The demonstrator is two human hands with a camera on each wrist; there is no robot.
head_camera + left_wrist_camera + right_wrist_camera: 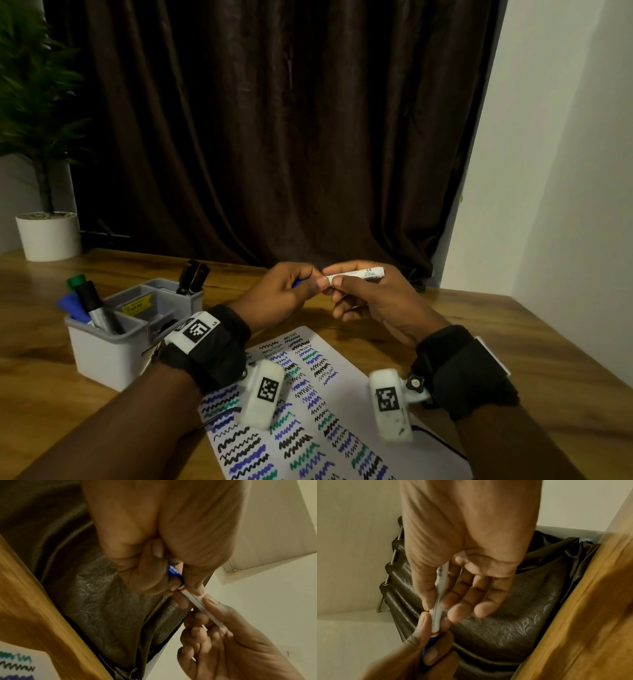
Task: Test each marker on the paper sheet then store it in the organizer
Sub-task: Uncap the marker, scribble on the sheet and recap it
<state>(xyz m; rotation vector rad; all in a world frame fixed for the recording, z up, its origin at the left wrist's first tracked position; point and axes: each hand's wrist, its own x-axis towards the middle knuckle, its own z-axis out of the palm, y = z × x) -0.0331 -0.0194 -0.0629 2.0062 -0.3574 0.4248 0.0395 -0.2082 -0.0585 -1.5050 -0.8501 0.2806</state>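
Both hands hold one marker in the air above the table, beyond the paper sheet (318,404), which is covered in blue, black and green squiggles. My right hand (346,284) pinches the white marker barrel (356,273) between thumb and fingers. My left hand (301,286) grips the blue cap (174,571) at the barrel's left end; the cap sits on the marker (436,609). The grey organizer (113,342) stands at the left, with several markers (92,305) in its near compartment and black ones (193,275) at its far corner.
A potted plant in a white pot (49,236) stands at the table's far left corner. A dark curtain (274,130) hangs behind the wooden table (496,335), and a white wall rises to the right. A thin black cable (442,442) lies by the sheet's right edge.
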